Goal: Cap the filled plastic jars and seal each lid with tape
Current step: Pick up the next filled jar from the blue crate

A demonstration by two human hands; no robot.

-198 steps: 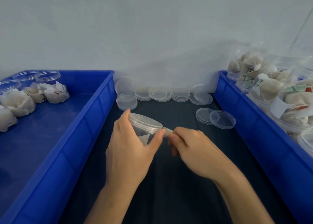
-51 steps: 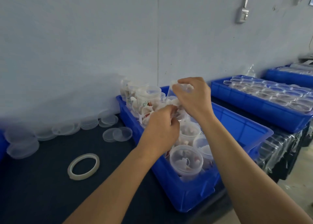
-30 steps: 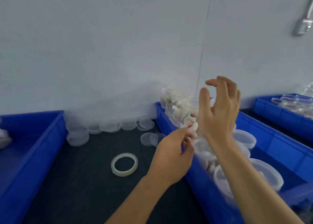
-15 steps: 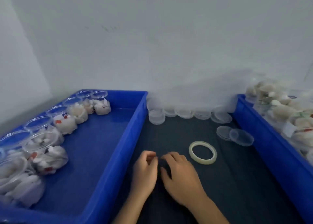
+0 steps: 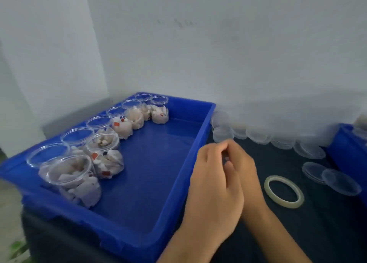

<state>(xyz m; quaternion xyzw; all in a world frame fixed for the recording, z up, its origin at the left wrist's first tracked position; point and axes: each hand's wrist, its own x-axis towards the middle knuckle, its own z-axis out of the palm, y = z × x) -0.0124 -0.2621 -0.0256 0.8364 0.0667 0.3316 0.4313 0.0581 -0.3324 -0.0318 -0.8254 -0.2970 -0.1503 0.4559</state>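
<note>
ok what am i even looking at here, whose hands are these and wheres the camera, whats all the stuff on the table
There is no machine: a person works with bare hands, and the one camera sits on their head, looking forward and down. The left hand and the right hand meet over the dark table, fingers curled together. Whether they pinch something small is too blurred to tell. On the left a blue tray holds capped clear jars filled with white packets, lined along its far side. Right of the hands lies a ring of clear tape, gripped by nobody. Loose clear lids lie beyond it and stack along the wall. Another blue tray shows at the right edge.
</note>
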